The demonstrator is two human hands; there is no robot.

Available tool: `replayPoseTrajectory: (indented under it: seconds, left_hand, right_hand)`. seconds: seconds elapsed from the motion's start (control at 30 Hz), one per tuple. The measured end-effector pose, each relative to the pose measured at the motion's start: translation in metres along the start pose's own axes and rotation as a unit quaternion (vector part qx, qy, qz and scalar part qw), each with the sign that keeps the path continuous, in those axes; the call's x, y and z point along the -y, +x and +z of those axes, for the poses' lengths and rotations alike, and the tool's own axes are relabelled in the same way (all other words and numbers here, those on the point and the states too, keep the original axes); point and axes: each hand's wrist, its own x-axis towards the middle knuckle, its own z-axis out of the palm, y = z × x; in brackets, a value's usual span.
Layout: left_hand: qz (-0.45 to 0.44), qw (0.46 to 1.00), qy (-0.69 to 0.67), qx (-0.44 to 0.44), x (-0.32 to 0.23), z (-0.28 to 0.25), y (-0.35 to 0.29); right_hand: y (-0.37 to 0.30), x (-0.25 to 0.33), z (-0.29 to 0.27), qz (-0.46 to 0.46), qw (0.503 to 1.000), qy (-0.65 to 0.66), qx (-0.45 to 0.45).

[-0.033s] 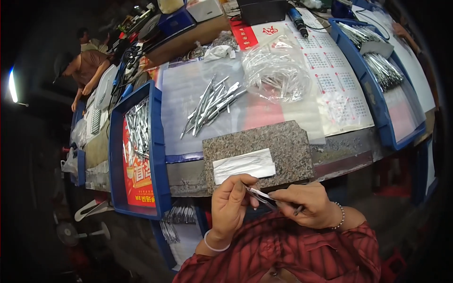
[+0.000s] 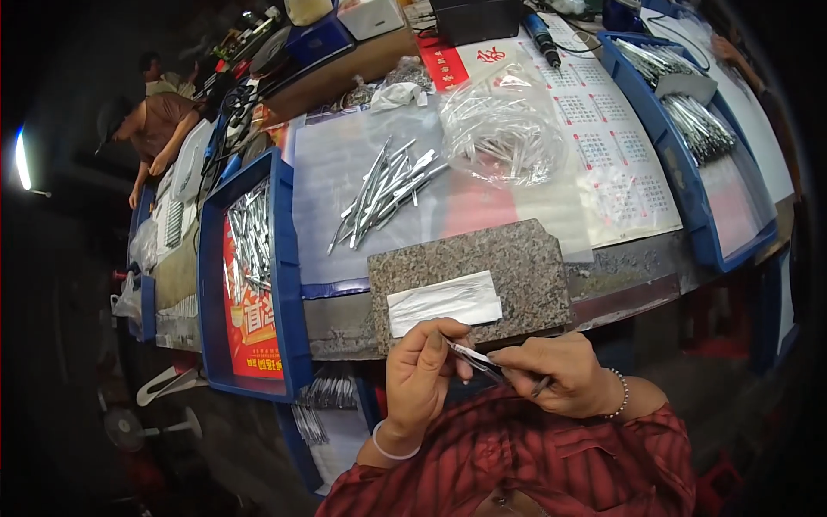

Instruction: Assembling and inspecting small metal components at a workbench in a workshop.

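My left hand (image 2: 420, 376) pinches one end of a slim, silvery metal piece (image 2: 469, 354) between thumb and fingers. Closed around its other end is my right hand (image 2: 560, 372), and a thin dark tip (image 2: 541, 386) sticks out below those fingers; I cannot make out whether it is the same piece. Both hands are held in front of my body, just off the near edge of a speckled stone slab (image 2: 530, 258). On that slab lies a folded white paper (image 2: 444, 303). Beyond it, a loose heap of slim metal pieces (image 2: 379, 198) rests on a pale plastic sheet (image 2: 323, 164).
A blue tray (image 2: 297, 345) with similar metal pieces stands on the left, another blue tray (image 2: 689, 202) on the right. A clear bag (image 2: 504, 129) of pieces lies at the middle back, near a blue power screwdriver (image 2: 543, 41). Another person (image 2: 164, 129) works at the far left.
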Motion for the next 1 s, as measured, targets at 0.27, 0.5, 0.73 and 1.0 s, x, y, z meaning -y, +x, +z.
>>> replayPoseTrajectory:
  seconds: [0.27, 0.5, 0.73, 1.0]
  left_hand:
    - [-0.002, 1.0, -0.005, -0.003, 0.004, -0.003, -0.003]
    - [0.018, 1.0, 0.006, -0.016, 0.004, -0.003, -0.003]
    - [0.025, 0.999, 0.033, -0.019, 0.006, -0.001, -0.005]
    - [0.0, 0.974, 0.202, 0.106, -0.019, -0.023, -0.002]
  right_hand:
    - [0.0, 0.0, 0.01, -0.05, 0.998, -0.035, -0.032]
    - [-0.001, 0.0, 0.014, -0.057, 0.997, -0.053, -0.027]
    - [-0.005, -0.004, 0.029, -0.056, 0.995, -0.075, -0.035]
    - [0.001, -0.008, 0.007, -0.124, 0.982, -0.138, 0.023]
